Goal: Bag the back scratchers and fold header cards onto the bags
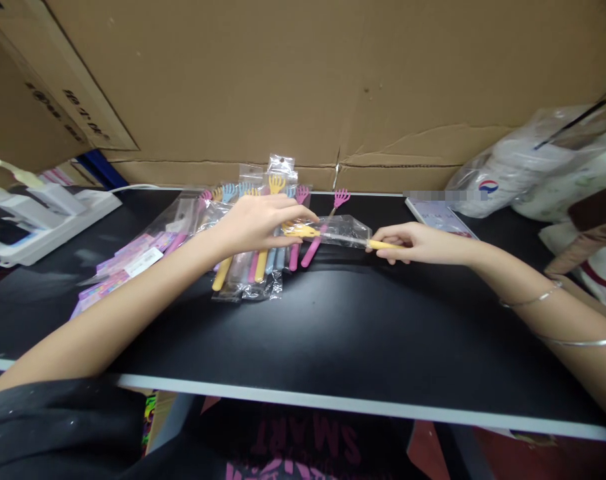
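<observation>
A yellow back scratcher point(330, 235) is held level between my hands, above the black tabletop. Clear plastic bag film point(350, 229) covers its clawed end and rod. My right hand point(405, 241) pinches the yellow handle, which sticks out of the bag. At the clawed end, my left hand point(263, 223) is closed with thumb and fingers on the bag; the exact grip is partly hidden. Below and behind the left hand lie several pink, yellow and blue back scratchers point(261, 265), many in clear bags. One pink back scratcher point(311, 252) lies unbagged at their right side.
Purple printed packets point(133, 257) lie at the left, near a white power strip point(57, 223) with cables. A cardboard wall point(307, 87) closes off the back. On the right are a small box point(440, 217), a plastic-wrapped cup point(513, 170) and a plush-like item point(600, 273).
</observation>
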### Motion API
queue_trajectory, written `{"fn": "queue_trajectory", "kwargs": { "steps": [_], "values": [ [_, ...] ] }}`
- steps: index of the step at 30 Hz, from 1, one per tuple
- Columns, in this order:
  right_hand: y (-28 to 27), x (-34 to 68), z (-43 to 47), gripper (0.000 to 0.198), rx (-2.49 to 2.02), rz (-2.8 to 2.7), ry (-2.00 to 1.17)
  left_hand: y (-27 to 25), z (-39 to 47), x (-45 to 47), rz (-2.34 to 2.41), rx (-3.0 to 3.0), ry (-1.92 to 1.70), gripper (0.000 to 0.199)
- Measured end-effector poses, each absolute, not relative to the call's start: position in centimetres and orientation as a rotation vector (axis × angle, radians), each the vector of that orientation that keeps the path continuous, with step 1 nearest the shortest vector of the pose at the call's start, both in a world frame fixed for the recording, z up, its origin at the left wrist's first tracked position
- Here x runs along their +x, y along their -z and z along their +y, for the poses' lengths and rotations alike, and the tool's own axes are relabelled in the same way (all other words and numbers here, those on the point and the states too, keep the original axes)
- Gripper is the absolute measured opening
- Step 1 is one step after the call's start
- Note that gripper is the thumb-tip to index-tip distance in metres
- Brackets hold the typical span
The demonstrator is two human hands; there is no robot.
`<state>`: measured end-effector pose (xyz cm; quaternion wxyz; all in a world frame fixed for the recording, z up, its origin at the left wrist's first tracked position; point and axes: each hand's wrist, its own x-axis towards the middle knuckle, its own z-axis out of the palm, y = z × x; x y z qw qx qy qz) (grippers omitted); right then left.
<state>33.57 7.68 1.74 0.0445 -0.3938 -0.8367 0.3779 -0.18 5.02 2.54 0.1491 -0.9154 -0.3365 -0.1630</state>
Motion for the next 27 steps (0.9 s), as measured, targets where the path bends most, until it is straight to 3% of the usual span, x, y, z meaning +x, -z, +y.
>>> {"fn": "queue_trajectory", "kwargs": {
  "steps": [13,22,27],
  "values": [
    [-0.3,32.7,7.6,0.048,-1.157,-2.511,-0.868,-1.9,5.2,0.1,-0.942,-2.665,0.445,0.031],
    [0.3,30.4,5.6,0.045,-1.099,-2.434,-0.900,-1.3,3.7,2.0,-0.781,-2.679,0.505,0.027],
    [0.4,30.4,5.5,0.046,-1.078,-2.414,-0.910,-1.2,3.5,2.2,-0.787,-2.639,0.453,0.038]
  ]
}}
